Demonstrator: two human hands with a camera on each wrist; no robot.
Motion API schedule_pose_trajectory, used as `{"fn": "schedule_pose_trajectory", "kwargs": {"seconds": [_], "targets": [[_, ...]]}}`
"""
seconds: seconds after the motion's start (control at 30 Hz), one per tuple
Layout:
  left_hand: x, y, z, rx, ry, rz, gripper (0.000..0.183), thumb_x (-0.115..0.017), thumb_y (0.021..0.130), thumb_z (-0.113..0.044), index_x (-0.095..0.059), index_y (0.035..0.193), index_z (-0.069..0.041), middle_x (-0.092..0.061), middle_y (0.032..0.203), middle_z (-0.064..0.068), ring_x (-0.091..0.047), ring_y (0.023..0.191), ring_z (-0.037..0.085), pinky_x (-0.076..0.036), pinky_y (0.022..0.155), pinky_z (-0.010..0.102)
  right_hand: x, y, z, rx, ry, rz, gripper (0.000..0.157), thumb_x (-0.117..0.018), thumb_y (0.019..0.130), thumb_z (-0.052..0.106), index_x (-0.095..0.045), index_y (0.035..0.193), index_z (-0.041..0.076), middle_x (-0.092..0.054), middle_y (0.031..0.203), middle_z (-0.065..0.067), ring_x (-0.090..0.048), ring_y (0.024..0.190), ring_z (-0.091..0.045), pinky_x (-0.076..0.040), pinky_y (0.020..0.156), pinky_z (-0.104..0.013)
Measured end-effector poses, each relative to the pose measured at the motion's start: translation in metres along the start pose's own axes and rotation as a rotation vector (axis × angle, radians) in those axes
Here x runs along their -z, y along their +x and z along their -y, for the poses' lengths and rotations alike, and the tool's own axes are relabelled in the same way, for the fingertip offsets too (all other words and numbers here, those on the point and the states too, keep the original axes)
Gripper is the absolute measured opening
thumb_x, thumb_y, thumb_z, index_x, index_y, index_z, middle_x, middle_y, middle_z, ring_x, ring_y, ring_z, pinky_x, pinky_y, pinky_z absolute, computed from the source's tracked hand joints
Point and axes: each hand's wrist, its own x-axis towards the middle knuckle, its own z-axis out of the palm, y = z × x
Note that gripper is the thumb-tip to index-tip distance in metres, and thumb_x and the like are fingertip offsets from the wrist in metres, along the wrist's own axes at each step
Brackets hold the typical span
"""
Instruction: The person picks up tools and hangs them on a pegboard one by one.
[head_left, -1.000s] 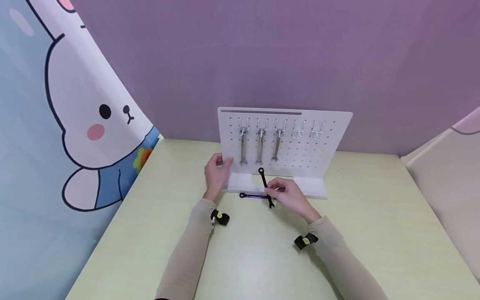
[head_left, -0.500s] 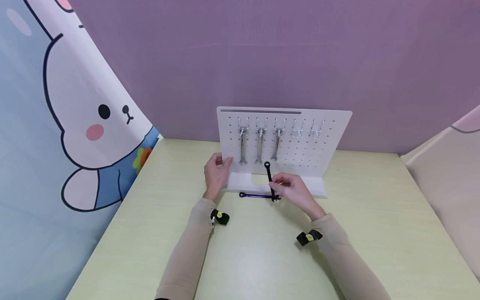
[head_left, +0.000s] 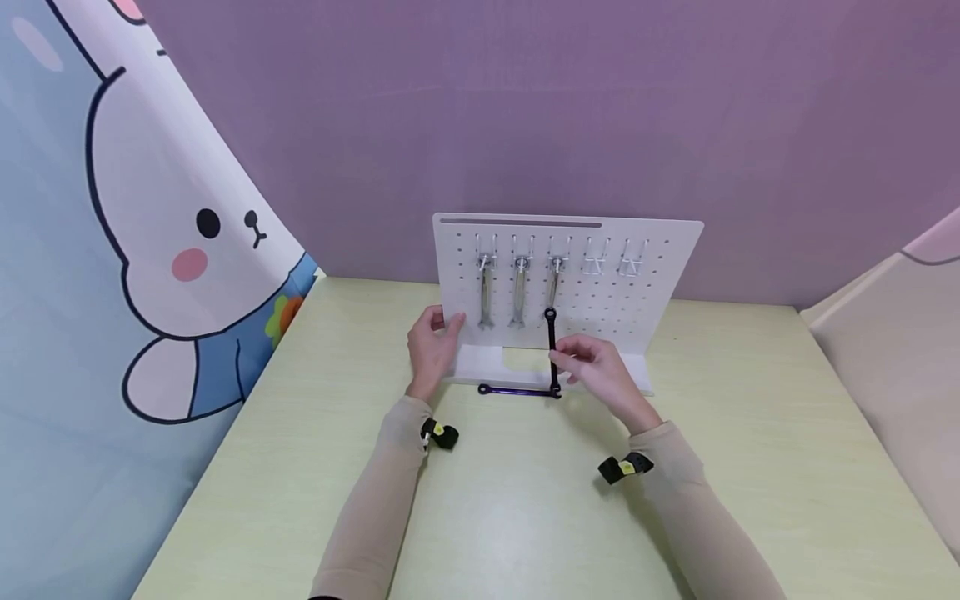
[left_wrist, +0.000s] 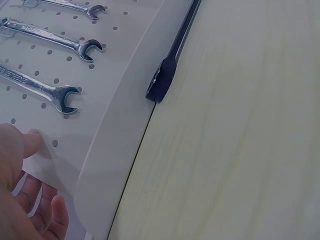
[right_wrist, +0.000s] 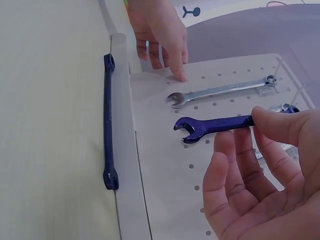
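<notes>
My right hand point(head_left: 600, 371) pinches a dark purple combination wrench point(head_left: 552, 333) between thumb and fingers. The wrench stands nearly upright in front of the white pegboard point(head_left: 615, 321), ring end up; its open end point(right_wrist: 190, 130) shows in the right wrist view. My left hand point(head_left: 431, 350) grips the board's left edge, thumb on the front and fingers behind. A second dark purple wrench point(head_left: 513, 391) lies along the front of the board's base. Three silver wrenches point(left_wrist: 42, 36) hang from hooks, the third partly covered by the held one in the head view.
Two bare hooks point(head_left: 595, 258) sit on the right part of the pegboard. The board's white base point(head_left: 480, 362) rests on a pale wooden table point(head_left: 510, 517). Behind stands a purple wall point(head_left: 570, 108), with a rabbit-print curtain point(head_left: 172, 250) on the left.
My right hand has moved right and up toward the board, and the held wrench has turned from leaning left to nearly upright. The left hand keeps its place on the board.
</notes>
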Motion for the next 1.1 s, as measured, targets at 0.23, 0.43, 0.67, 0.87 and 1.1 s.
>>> {"fn": "schedule_pose_trajectory", "kwargs": {"seconds": [0.23, 0.43, 0.67, 0.87, 1.1], "targets": [[0.000, 0.001, -0.001, -0.004, 0.005, -0.001, 0.035, -0.077, 0.099, -0.032, -0.071, 0.122, -0.006, -0.076, 0.116, 0.015, -0.068, 0.111, 0.033, -0.051, 0.103, 0.051, 0.006, 0.001, 0.005, -0.013, 0.027, -0.027, 0.033, -0.071, 0.103, 0.025, -0.069, 0.122, -0.002, -0.074, 0.111, -0.015, -0.066, 0.092, -0.013, -0.061, 0.081, -0.030], [0.000, 0.001, -0.001, -0.001, 0.003, -0.003, 0.035, -0.077, 0.099, -0.032, -0.072, 0.122, -0.006, -0.076, 0.116, 0.015, -0.069, 0.112, 0.033, -0.052, 0.102, 0.051, 0.012, 0.001, 0.008, -0.024, 0.032, -0.041, 0.035, -0.071, 0.103, 0.026, -0.068, 0.124, -0.002, -0.073, 0.113, -0.015, -0.067, 0.093, -0.013, -0.061, 0.082, -0.030], [-0.001, 0.000, 0.000, 0.014, 0.003, 0.003, 0.035, -0.077, 0.099, -0.032, -0.071, 0.123, -0.007, -0.076, 0.117, 0.015, -0.068, 0.112, 0.033, -0.052, 0.102, 0.050, 0.020, 0.002, 0.011, -0.015, 0.058, -0.074, 0.035, -0.072, 0.103, 0.026, -0.068, 0.121, -0.004, -0.073, 0.102, 0.001, -0.068, 0.093, -0.016, -0.062, 0.080, -0.029], [-0.001, 0.000, -0.001, 0.023, 0.003, 0.006, 0.036, -0.078, 0.099, -0.032, -0.071, 0.123, -0.007, -0.075, 0.118, 0.015, -0.068, 0.113, 0.032, -0.052, 0.103, 0.051, 0.027, 0.002, 0.014, -0.011, 0.095, -0.089, 0.032, -0.072, 0.103, 0.025, -0.068, 0.118, -0.003, -0.071, 0.096, 0.008, -0.067, 0.090, -0.011, -0.062, 0.080, -0.029], [-0.001, 0.001, -0.001, 0.034, 0.001, -0.002, 0.036, -0.078, 0.098, -0.033, -0.071, 0.123, -0.008, -0.076, 0.117, 0.014, -0.068, 0.112, 0.031, -0.052, 0.102, 0.051, 0.033, 0.002, 0.017, -0.003, 0.113, -0.104, 0.030, -0.071, 0.104, 0.023, -0.066, 0.117, -0.003, -0.070, 0.093, 0.010, -0.068, 0.089, -0.012, -0.061, 0.078, -0.028]]}}
